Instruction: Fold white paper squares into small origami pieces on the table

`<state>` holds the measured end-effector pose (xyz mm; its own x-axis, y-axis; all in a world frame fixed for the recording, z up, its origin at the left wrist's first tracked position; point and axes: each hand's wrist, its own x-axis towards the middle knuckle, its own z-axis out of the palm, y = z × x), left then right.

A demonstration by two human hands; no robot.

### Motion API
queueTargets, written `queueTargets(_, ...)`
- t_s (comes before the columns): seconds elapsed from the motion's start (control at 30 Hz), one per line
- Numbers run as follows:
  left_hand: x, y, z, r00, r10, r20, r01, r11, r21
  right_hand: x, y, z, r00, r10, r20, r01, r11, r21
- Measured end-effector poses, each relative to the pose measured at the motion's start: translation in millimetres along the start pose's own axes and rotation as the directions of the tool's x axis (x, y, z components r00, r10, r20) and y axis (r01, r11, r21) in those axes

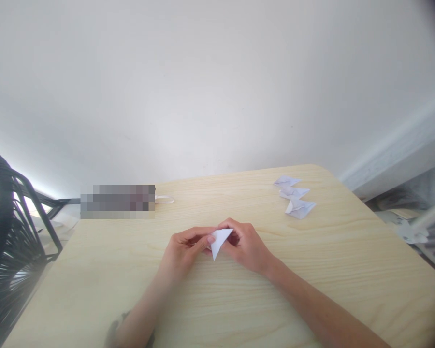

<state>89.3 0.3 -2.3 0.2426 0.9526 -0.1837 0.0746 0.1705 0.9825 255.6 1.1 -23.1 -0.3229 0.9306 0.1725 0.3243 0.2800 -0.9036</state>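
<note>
A small piece of folded white paper (220,240) is held between both hands, above the middle of the wooden table (210,309). My left hand (186,249) pinches its left side, with the thumb lying on the front face. On the other side, my right hand (244,244) grips the paper with curled fingers, which are partly hidden behind it. One pointed corner of the paper hangs downward. Toward the back right lie three folded paper pieces in a row: a far one (287,181), a middle one (293,193) and a near one (300,209).
A blurred-out object (118,202) with a white loop (165,198) sits at the table's back left. To the left stands a dark woven chair (2,227). A white wall (210,96) rises behind the table. Pale objects (402,227) show beyond the right edge.
</note>
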Motion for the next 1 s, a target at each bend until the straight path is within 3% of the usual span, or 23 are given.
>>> queueTargets(0.1, -1, -1, 0.5, 0.999, -0.029, -0.035, 0.028, 0.999, -0.015, -1, 1, 1, 0.996, -0.07, -0.052, 0.064, 0.991, -0.12)
queueTargets(0.2, -1, 3, 1.3, 0.999, -0.049, 0.016, 0.05, 0.998, -0.045, -2, 3, 1, 0.973, -0.21, -0.1, 0.173, 0.942, -0.288)
queueTargets(0.33, -2, 12, 3.1, 0.988, -0.029, 0.15, 0.028, 1.0, 0.007, -3, 1, 1, 0.924, -0.381, -0.031, 0.321, 0.818, -0.477)
queueTargets(0.43, -3, 16, 3.3, 0.984, -0.018, 0.177, 0.009, 0.999, 0.053, -3, -1, 1, 0.902, -0.432, 0.013, 0.373, 0.763, -0.528)
queueTargets(0.83, 2, 8, -0.6, 0.987, -0.062, 0.145, 0.069, 0.996, -0.048, -1, 2, -1, 0.942, -0.327, -0.072, 0.29, 0.906, -0.308)
queueTargets(1.0, 3, 0, -4.0, 0.993, -0.109, 0.05, 0.112, 0.992, -0.055, -1, 0, -6, 0.971, -0.238, -0.036, 0.228, 0.957, -0.18)
